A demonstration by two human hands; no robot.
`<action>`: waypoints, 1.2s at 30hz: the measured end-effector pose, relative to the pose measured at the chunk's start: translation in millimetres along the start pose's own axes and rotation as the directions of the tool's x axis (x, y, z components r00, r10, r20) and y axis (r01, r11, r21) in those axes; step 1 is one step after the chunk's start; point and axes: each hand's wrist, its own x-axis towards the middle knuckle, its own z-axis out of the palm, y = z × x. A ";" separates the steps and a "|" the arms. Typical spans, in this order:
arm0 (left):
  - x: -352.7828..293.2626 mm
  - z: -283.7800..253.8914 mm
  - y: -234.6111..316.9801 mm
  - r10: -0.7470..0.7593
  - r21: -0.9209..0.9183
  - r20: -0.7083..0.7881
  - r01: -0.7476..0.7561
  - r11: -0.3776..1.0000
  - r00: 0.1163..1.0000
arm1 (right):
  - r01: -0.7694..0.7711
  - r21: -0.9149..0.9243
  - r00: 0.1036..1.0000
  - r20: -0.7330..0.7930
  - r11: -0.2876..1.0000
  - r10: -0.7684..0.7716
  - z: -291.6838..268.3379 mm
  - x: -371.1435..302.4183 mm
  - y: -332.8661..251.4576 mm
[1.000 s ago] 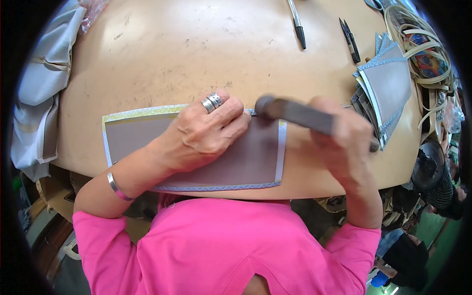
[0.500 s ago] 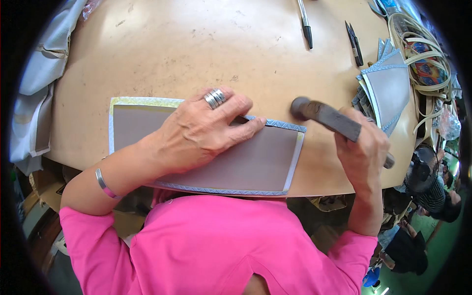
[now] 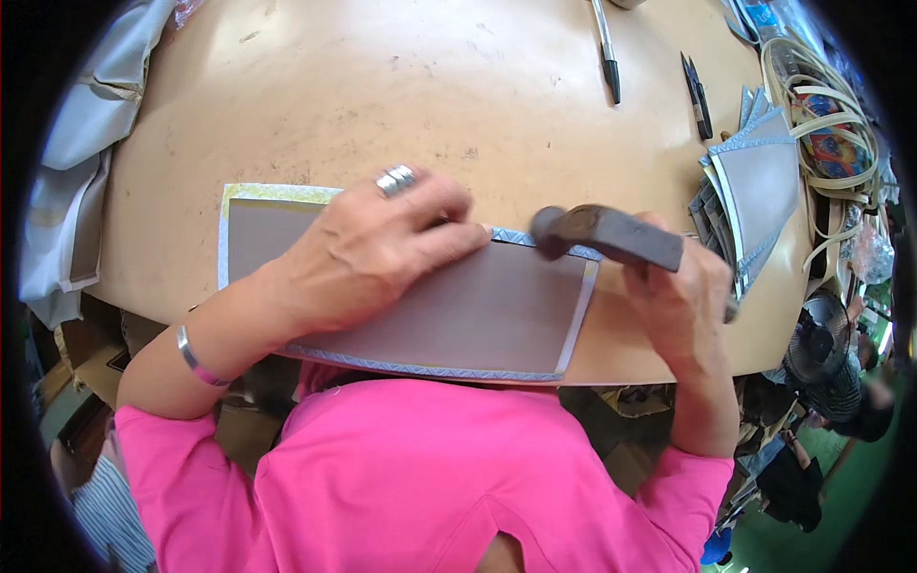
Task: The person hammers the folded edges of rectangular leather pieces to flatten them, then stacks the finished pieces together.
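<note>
A grey trapezoid panel (image 3: 487,315) with pale blue patterned borders lies along the table's near edge. Its left side and upper left border are whitish and yellowed. My left hand (image 3: 377,234), with silver rings on a finger, rests across it. The fingers curl and pinch at the far border, thumb and forefinger together on the folded strip. My right hand (image 3: 683,296) grips a hammer (image 3: 621,237) by its handle, mostly hidden in the fist. The dark hammer head is over the far border's right part, just right of my left fingertips; whether it touches is unclear.
On the right lie a stack of similar grey panels (image 3: 759,196), cream cords (image 3: 831,124) and black snips (image 3: 697,95). A pen (image 3: 607,57) lies at the far side. Grey sheets (image 3: 86,191) hang over the left edge. A fan (image 3: 819,334) and other people are beyond the right edge.
The hammer in my right hand has moved left and slightly down, from beside the panel to over its far border. My left hand has shifted a little left along that border.
</note>
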 end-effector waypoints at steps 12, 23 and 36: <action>-15.1 2.2 2.5 -0.033 0.122 -0.068 0.041 0.992 0.997 | 0.111 -0.149 0.993 -0.025 0.983 -0.116 -10.3 34.1 -32.5; 12.0 20.7 11.7 -0.058 -0.211 0.017 0.060 0.976 0.998 | -0.058 0.006 0.996 -0.061 0.998 0.058 -12.4 -23.0 2.7; 5.0 18.2 9.2 0.052 -0.005 0.007 -0.052 0.999 0.999 | 0.048 -0.181 0.998 0.039 0.982 -0.041 -13.2 -13.0 2.4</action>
